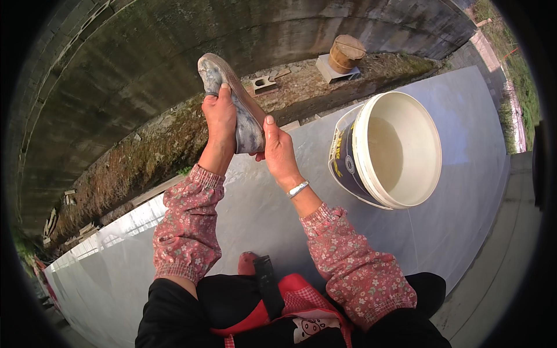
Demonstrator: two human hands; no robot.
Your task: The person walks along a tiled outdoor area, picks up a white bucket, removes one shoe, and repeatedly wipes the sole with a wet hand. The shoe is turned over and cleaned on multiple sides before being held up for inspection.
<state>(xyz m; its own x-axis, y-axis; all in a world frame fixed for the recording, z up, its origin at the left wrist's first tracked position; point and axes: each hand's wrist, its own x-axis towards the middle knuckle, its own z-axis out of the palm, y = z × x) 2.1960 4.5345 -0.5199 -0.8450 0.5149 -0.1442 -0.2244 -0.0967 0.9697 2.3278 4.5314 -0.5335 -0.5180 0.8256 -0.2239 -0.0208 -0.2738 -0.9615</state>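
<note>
A worn grey-and-white shoe (249, 114) with a brown sole is held up between both hands, tilted on its side with the toe pointing up and left. My left hand (221, 116) grips it by the opening, thumb on the upper. At the heel end, my right hand (278, 150) holds it with the thumb near the sole's edge. To the right of my right hand, a white plastic bucket (415, 143) with a dark printed side leans towards me, cloudy liquid showing inside. Both forearms wear floral sleeve covers, and a silver bracelet (298, 189) circles my right wrist.
Below lies a smooth grey surface (270, 217) with wet patches. Past its far edge run a mossy ledge (148, 152) and a tall concrete wall (152, 65). A hollow block (263, 85) and a round wooden container (346, 54) on a pale block (328, 73) rest on the ledge.
</note>
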